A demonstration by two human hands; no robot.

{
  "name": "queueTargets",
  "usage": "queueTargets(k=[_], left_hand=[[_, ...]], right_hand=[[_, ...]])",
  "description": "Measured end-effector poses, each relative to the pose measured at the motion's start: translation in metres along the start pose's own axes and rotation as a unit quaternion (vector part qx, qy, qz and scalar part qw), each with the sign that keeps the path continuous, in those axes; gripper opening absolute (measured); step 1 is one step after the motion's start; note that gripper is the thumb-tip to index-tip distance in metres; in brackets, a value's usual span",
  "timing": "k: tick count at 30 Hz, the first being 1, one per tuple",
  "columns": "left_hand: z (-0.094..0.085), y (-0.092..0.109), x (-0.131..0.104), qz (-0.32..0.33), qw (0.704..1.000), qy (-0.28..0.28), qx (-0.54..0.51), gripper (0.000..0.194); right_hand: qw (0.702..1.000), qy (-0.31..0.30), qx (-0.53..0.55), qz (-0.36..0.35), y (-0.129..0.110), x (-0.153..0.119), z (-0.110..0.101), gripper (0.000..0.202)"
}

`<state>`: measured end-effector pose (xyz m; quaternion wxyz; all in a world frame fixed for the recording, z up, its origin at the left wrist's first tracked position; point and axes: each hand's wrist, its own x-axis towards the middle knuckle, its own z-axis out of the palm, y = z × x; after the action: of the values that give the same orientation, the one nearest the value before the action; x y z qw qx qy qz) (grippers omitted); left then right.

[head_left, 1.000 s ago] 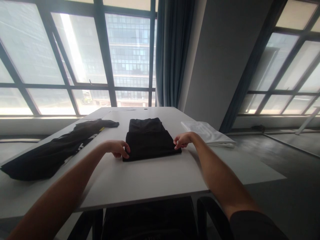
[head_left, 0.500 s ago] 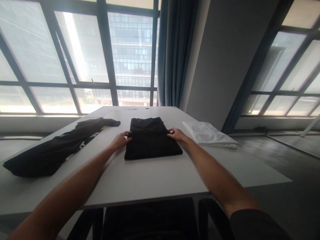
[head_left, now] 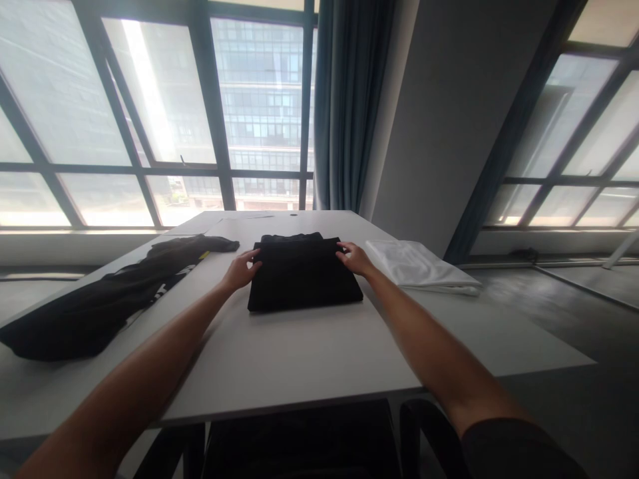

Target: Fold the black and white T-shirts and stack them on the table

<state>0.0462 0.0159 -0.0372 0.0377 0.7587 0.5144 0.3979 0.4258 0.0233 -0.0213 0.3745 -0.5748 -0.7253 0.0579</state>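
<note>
A folded black garment (head_left: 305, 278) lies in the middle of the white table; its exact kind cannot be made out. My left hand (head_left: 243, 269) pinches its left edge near the far corner, thumb and fingers closed on the cloth. At the opposite far corner, my right hand (head_left: 353, 257) grips the cloth the same way. The folded layer between both hands is pulled over most of the garment, and only a narrow strip of the part behind shows beyond its far edge.
On the left lies a black garment (head_left: 90, 306) with white lettering and a yellow tag. A folded white cloth (head_left: 417, 265) rests at the right edge of the white table (head_left: 279, 359). A black chair (head_left: 299, 439) stands against the near edge. Windows and a curtain (head_left: 344, 113) are behind.
Both hands have moved away from me, carrying the near layer's edge farther over the black garment. Less of its rear part shows now.
</note>
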Motion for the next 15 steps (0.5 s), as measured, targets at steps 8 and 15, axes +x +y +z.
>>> queueTargets(k=[8, 15], left_hand=[[0.0, 0.031, -0.011, 0.009, 0.991, -0.064, 0.118, 0.044], [0.02, 0.107, -0.044, 0.155, 0.959, -0.223, 0.079, 0.056]], right_hand=[[0.982, -0.129, -0.138, 0.025, -0.009, -0.009, 0.006, 0.055], [0.97, -0.189, -0.088, -0.129, -0.072, -0.034, 0.028, 0.064]])
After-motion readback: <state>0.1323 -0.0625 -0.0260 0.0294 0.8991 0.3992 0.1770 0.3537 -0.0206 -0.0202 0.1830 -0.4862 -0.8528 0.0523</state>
